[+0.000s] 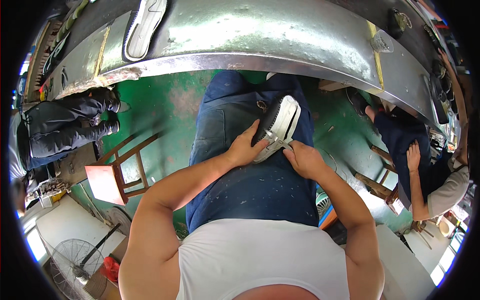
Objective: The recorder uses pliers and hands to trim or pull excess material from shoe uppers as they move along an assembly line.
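Note:
Over my lap I have a shoe [287, 112] with a dark upper and a white underside turned toward me, its edge lined with stitches. My left hand [245, 146] is closed around the shoe's dark side, with the thumb across the near end. At the opposite side, my right hand [304, 159] pinches a pale strip or cord [276, 142] that crosses the underside; its exact kind I cannot make out. Another shoe [145, 32] of the same look lies sole up on the metal-topped bench [240, 30] ahead.
A clear plastic cup [382, 41] stands on the bench at the right. Wooden stools [106, 184] are on the green floor. People sit or stand at both sides, one person's hand [413, 156] resting on their thigh. A fan [79, 267] is at the lower left.

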`<state>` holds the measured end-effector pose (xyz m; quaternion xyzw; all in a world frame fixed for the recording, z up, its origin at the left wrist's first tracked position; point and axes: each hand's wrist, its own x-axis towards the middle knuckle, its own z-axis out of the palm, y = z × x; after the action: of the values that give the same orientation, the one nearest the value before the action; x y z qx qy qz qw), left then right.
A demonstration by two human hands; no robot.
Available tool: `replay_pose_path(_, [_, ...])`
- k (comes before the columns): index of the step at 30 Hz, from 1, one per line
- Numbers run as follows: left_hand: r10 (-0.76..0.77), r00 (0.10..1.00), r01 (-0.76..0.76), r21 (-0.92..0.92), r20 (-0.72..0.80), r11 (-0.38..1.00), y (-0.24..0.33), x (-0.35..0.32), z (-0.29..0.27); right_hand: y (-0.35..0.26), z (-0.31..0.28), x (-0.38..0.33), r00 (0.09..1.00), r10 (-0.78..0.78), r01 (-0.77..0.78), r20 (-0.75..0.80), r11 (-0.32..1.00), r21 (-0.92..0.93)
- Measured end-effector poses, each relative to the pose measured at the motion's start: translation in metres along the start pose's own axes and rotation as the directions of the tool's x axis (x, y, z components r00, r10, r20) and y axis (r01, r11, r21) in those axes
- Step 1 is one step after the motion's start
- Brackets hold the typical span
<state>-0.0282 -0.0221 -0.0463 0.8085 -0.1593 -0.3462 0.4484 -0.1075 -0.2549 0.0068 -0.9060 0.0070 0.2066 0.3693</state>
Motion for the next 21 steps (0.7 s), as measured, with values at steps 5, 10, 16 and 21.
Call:
replay_pose_path(5, [-0.187, 0.923, 0.134, 0.173, 0.336, 0.976, 0.032, 0.006, -0.038, 0.028, 0.018, -0.028, 0.989, 0.020, 0.021, -0.148, 0.962, 0.271])
replay_pose_path(10, [0.341, 0.938, -0.325, 0.479, 0.057, 0.815, 0.084, -0.012, -0.080, 0.059, 0.062, -0.052, 0.935, 0.194, -0.018, -0.297, 0.862, 0.507])
replay_pose_path(16, [0.515, 0.855, -0.517, -0.042, -0.051, 0.855, 0.137, 0.023, -0.089, 0.051, 0.054, -0.047, 0.913, 0.220, 0.000, -0.343, 0.842, 0.540])
replay_pose_path(21, [-0.004, 0.994, -0.017, 0.188, 0.113, 0.982, 0.056, 0.073, -0.037, 0.040, 0.022, -0.043, 0.953, 0.227, -0.114, -0.203, 0.884, 0.454])
